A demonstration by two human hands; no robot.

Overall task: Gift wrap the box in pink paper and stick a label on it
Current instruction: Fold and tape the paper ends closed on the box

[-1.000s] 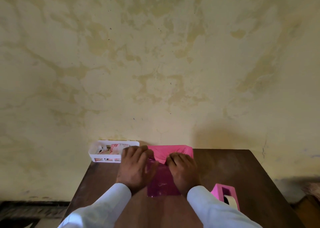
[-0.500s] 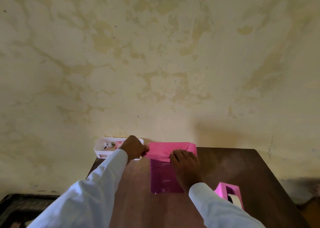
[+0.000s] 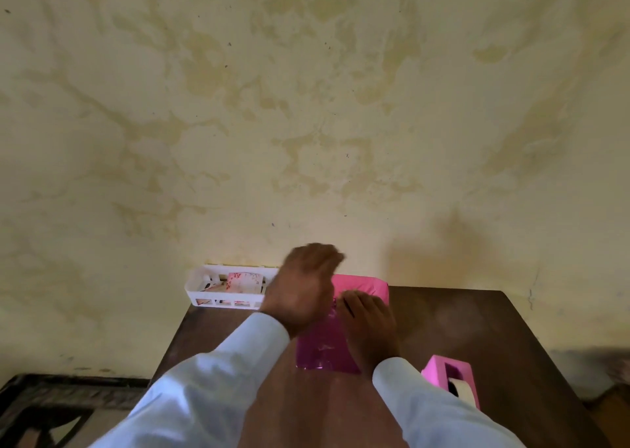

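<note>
Mid-fold: the right hand (image 3: 368, 325) presses the pink paper (image 3: 320, 348) flat-fingered; the left hand (image 3: 306, 284) grip is blurred, unreadable. Next likely needs the tape dispenser (image 3: 450, 383) at four o'clock.

You faced yellowish plaster wall (image 3: 306, 106), blotched with darker stains. Dark brown wooden table (image 3: 477, 328) stood against it. Soft shadow (image 3: 443, 253) lay on wall above table's right half.

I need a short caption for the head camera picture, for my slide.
Right hand rests on the pink paper at the box; blurred left hand hovers above.
</note>
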